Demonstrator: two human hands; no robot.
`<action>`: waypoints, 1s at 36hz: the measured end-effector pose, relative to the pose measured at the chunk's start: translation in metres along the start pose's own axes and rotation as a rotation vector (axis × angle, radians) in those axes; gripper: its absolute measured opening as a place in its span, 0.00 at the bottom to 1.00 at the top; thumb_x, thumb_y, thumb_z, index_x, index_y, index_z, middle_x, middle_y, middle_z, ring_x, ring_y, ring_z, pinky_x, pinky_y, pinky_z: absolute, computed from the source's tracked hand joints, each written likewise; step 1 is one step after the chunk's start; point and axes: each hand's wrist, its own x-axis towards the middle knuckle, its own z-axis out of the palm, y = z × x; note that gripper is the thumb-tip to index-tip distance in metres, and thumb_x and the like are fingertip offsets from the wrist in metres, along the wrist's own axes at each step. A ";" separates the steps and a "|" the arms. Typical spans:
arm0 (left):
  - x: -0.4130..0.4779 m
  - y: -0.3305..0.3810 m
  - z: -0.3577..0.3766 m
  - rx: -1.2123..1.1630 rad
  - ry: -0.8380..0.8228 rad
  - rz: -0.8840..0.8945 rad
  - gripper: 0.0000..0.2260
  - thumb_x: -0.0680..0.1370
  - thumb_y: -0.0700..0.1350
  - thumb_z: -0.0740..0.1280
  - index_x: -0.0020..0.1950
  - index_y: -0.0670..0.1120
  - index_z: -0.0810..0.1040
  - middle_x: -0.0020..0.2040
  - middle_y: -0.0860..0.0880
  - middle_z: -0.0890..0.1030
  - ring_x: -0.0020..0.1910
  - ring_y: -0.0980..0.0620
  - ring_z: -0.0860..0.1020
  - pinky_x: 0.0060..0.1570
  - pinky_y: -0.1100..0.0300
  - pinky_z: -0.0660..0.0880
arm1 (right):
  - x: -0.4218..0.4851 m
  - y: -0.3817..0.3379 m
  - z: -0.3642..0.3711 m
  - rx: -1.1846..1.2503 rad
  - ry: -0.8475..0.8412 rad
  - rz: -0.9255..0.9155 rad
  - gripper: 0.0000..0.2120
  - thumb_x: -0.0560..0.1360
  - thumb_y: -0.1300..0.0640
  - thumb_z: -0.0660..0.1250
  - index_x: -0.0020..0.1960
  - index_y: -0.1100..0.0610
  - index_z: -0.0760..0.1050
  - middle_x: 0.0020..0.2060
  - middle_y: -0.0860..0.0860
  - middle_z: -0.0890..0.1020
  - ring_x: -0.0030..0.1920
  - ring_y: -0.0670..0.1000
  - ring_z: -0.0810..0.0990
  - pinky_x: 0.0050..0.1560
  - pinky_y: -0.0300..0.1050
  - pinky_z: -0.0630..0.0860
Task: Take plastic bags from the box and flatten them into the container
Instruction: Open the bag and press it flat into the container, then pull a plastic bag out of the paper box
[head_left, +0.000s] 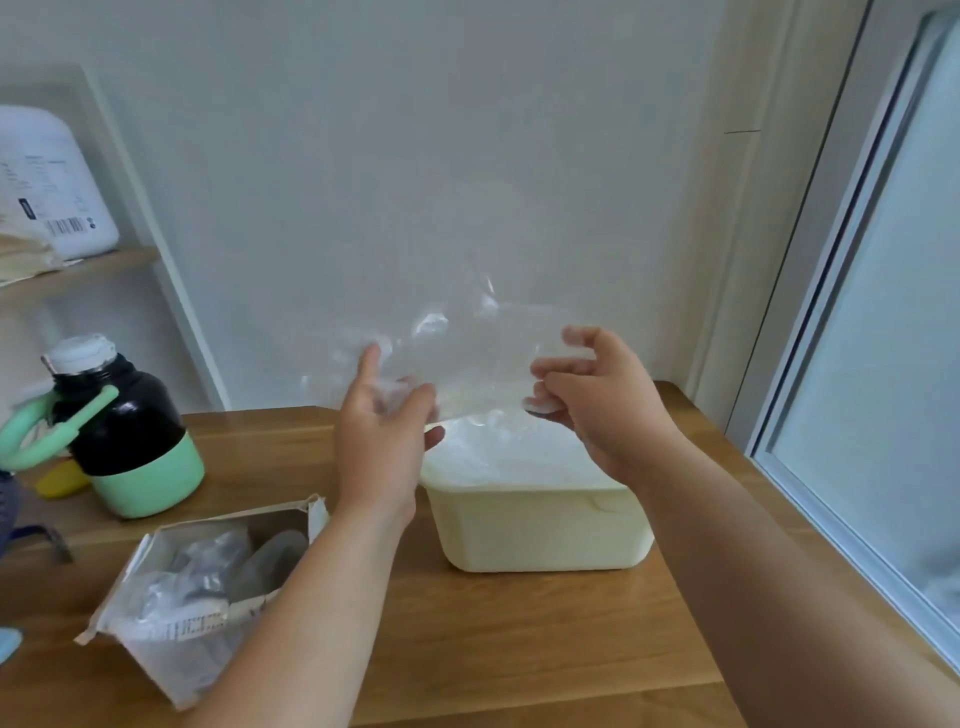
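White wall (415, 156) fills the back, and below it the wooden counter (519, 639) carries everything. On the counter, in front of you, stands the cream container (540, 525), with flattened bags already lying inside. The torn box (166, 670) is near your left forearm, and more bags are bunched in it.

You hold one clear plastic bag (457, 358) in the air, above the far side of the container. Your right hand (602, 410) pinches its right edge with curled fingers. Your left hand (379, 447) holds the left part, the index finger straight up behind the film and the other fingers bent on it.

I think the risk is in the film itself. It is thin and slippery, so a weak pinch may let one edge drop, and the bag would fold on itself. If you lower it too quickly, trapped air may keep it puffed, and it could hang over the rim.
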 end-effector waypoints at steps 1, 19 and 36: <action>0.001 -0.001 0.001 -0.022 0.032 -0.032 0.33 0.75 0.38 0.68 0.76 0.58 0.61 0.52 0.47 0.78 0.38 0.56 0.77 0.36 0.61 0.75 | 0.003 0.001 -0.004 0.036 0.013 0.017 0.20 0.75 0.74 0.60 0.61 0.56 0.64 0.47 0.56 0.77 0.39 0.52 0.77 0.49 0.49 0.81; 0.015 0.004 0.028 1.256 -0.653 0.428 0.17 0.80 0.55 0.62 0.68 0.56 0.75 0.70 0.55 0.72 0.70 0.51 0.66 0.68 0.52 0.63 | 0.026 0.023 -0.063 -1.039 0.118 0.122 0.32 0.74 0.68 0.58 0.75 0.54 0.54 0.60 0.59 0.69 0.51 0.57 0.74 0.51 0.48 0.74; 0.048 -0.032 0.056 1.536 -1.085 -0.076 0.38 0.75 0.59 0.68 0.79 0.55 0.53 0.80 0.54 0.52 0.77 0.50 0.55 0.74 0.52 0.58 | 0.065 0.053 -0.058 -1.442 -0.682 0.385 0.42 0.76 0.47 0.67 0.78 0.51 0.43 0.76 0.50 0.57 0.75 0.54 0.58 0.71 0.49 0.57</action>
